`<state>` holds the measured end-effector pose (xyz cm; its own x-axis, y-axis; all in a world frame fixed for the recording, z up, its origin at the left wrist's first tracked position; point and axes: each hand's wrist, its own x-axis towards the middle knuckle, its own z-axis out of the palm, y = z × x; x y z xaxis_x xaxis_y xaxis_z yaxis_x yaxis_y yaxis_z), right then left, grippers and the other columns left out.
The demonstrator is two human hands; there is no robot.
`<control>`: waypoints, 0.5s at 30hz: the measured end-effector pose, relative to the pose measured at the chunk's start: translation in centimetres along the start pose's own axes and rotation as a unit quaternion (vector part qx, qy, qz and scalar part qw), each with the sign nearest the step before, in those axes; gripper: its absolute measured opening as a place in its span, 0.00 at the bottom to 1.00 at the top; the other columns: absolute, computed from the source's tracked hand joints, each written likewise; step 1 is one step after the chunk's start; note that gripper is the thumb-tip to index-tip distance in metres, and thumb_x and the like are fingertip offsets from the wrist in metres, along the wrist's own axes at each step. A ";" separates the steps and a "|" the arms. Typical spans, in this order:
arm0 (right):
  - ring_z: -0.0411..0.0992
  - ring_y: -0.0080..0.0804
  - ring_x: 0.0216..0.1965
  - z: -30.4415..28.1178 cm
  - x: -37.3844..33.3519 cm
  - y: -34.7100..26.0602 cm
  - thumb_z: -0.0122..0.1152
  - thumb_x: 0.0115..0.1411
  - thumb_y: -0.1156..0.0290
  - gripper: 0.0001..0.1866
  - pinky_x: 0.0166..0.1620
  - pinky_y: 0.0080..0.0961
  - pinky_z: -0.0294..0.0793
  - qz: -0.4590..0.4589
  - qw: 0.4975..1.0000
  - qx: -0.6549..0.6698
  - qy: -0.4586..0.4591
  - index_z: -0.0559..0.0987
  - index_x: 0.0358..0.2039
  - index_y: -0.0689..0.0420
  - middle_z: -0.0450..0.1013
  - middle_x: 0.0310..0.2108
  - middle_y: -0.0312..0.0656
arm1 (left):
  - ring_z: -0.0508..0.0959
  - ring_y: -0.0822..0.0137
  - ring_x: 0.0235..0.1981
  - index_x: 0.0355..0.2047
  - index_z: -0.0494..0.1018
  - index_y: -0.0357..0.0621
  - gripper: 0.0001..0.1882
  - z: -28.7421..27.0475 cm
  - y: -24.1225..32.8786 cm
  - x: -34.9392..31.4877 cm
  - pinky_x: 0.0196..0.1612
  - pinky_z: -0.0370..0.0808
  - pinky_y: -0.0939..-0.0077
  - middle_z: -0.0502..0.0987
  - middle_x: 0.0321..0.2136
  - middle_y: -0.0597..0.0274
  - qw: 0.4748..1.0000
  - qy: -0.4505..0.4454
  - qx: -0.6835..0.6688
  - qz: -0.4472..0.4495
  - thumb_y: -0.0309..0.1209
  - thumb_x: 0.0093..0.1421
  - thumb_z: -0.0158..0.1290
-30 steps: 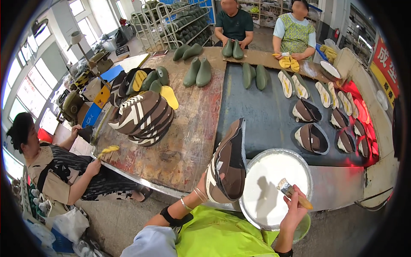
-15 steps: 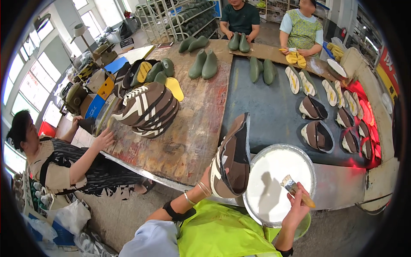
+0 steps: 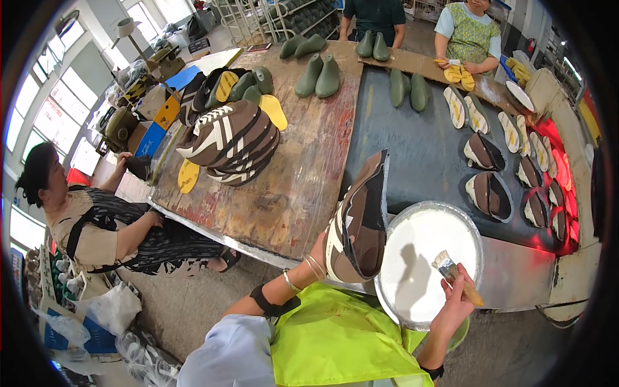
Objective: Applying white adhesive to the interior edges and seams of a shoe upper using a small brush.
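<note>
My left hand [image 3: 318, 253] is closed round a brown shoe upper [image 3: 351, 235] with cream trim, held upright with its dark inside facing right. Part of that hand is hidden behind the upper. In my right hand [image 3: 456, 298] is a paintbrush [image 3: 445, 263] with a wooden handle and pale bristles, tilted over a round pail [image 3: 474, 240] of white liquid [image 3: 422, 248]. Bristles and upper are apart, and the brush casts a shadow on the liquid.
A stack of brown striped uppers [image 3: 232, 142], a yellow insole [image 3: 188, 176] and green shoe lasts [image 3: 318, 76] are on the wooden table [image 3: 290, 168]. Uppers [image 3: 488, 195] and soles [image 3: 477, 116] line the dark belt [image 3: 412, 155] near a red glow. Co-workers are left [image 3: 109, 219] and across [image 3: 467, 32].
The person at left has drawn a hand back from the table edge, and a yellow insole now shows there. My view has shifted slightly; both my hands keep their holds.
</note>
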<state>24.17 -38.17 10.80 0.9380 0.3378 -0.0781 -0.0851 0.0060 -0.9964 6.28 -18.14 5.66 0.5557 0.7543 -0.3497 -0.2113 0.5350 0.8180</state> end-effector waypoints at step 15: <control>0.72 0.28 0.41 0.1 0.1 0.4 0.50 0.64 0.69 0.16 0.40 0.24 0.75 -0.001 1.000 0.013 -0.006 0.72 0.48 0.66 0.71 0.47 0.45 | 0.70 0.80 0.15 0.34 0.72 0.43 0.08 -0.4 -0.5 0.3 0.16 0.65 0.84 0.72 0.19 0.72 0.998 -0.027 0.051 0.004 0.27 0.55 0.59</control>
<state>24.23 -37.98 10.43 0.9341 0.3486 -0.0764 -0.0932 0.0316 -0.9951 6.25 -18.03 5.02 0.5972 0.7352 -0.3207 -0.1346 0.4860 0.8635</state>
